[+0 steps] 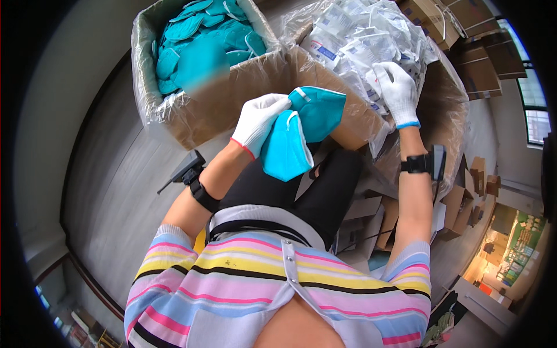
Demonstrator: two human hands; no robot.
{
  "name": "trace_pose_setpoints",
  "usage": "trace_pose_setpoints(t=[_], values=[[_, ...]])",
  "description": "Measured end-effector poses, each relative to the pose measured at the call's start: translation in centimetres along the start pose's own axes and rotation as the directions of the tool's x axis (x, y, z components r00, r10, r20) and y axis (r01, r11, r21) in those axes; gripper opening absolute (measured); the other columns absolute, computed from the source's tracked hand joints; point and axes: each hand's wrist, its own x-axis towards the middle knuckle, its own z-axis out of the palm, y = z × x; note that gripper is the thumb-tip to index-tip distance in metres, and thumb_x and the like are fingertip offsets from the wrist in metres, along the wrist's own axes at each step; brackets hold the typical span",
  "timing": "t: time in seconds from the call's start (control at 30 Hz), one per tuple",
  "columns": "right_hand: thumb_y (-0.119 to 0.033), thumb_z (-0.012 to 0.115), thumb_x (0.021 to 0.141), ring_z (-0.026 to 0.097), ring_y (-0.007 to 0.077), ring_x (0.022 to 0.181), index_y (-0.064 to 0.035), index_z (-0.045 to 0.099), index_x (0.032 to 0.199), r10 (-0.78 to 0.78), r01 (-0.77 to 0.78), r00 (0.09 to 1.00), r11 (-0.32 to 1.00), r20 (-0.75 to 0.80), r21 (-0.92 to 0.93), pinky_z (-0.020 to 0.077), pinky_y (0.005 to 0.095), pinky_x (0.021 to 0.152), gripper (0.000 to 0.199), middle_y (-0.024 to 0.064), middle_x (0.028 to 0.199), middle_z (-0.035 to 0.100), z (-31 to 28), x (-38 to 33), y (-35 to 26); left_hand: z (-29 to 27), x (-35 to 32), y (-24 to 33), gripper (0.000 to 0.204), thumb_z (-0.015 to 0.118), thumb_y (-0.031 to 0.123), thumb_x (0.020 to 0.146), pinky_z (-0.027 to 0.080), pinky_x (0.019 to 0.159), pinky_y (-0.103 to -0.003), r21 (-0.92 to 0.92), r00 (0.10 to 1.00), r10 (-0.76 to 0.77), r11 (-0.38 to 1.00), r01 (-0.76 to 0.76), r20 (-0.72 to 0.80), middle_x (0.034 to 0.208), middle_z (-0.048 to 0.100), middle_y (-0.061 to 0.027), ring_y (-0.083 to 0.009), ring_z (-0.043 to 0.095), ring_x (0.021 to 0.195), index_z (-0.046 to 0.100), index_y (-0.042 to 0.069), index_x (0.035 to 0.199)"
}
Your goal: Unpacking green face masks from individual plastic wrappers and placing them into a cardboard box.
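Observation:
My left hand (259,123), in a white knit glove with a red cuff, pinches two teal face masks (285,148) by their upper edge. One mask (319,113) fans out to the right; the other hangs lower, its white ear loop showing. My right hand (397,93), gloved in white with a blue cuff, is at the pile of clear printed plastic packets (354,40) in the right box. Its fingers are curled together at a packet, their tips partly hidden.
A plastic-lined cardboard box (232,95) at the far left holds many loose teal masks (185,29). Beside it stands the lined box (331,95) of packets. Stacked cartons (473,66) rise at the far right, and open cartons (362,223) lie near my right leg.

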Motion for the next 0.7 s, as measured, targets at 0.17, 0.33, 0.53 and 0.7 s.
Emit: trace_pose_setpoints(t=[0.17,0.33,0.53,0.7], values=[[-0.028,0.065,0.091,0.065,0.021,0.073,0.0002,0.067,0.1,-0.323,0.177,0.909,0.87,0.262,0.46,0.0518,0.0339,0.069,0.03,0.0138,0.085,0.068,2.9,-7.4,-7.2,0.3,-0.1,-0.4,0.028,0.066,0.021,0.092,0.052,0.078,-0.024,0.214,0.998,-0.036,0.977,0.023,0.056,0.096,0.07,-0.0049,-0.0093,0.064,0.083,0.068,-0.001,0.11],[-0.027,0.062,0.09,0.063,0.0192,0.056,0.0031,0.066,0.088,0.212,-0.364,0.899,0.849,0.384,0.383,0.0499,0.0317,0.055,0.031,0.0138,0.069,0.063,4.2,-13.6,-6.4,-0.9,2.1,-0.2,0.024,0.058,0.015,0.092,0.049,0.079,-0.025,0.262,0.977,0.208,0.947,-0.187,-0.054,0.095,0.071,-0.0057,-0.0112,0.063,0.085,0.072,-0.001,0.103],[-0.029,0.062,0.089,0.06,0.0142,0.052,0.0022,0.069,0.088,0.141,-0.479,0.739,0.797,0.659,0.367,0.0467,0.0284,0.049,0.032,0.0077,0.065,0.062,4.3,-19.7,-6.3,-0.8,5.2,2.5,0.029,0.05,0.014,0.094,0.049,0.079,-0.026,0.469,0.945,0.327,0.834,-0.292,0.007,0.096,0.072,-0.0087,-0.0151,0.063,0.085,0.072,-0.002,0.104],[-0.029,0.051,0.1,0.064,0.0133,0.062,0.0005,0.065,0.103,0.069,-0.447,0.892,0.284,0.447,0.848,0.0497,0.0254,0.052,0.033,0.0055,0.079,0.066,5.0,-19.5,-6.2,3.1,4.3,-0.1,0.024,0.054,0.014,0.092,0.049,0.081,-0.028,0.732,0.934,0.213,0.58,-0.357,0.286,0.088,0.07,-0.0104,-0.0158,0.064,0.084,0.07,-0.001,0.102]])
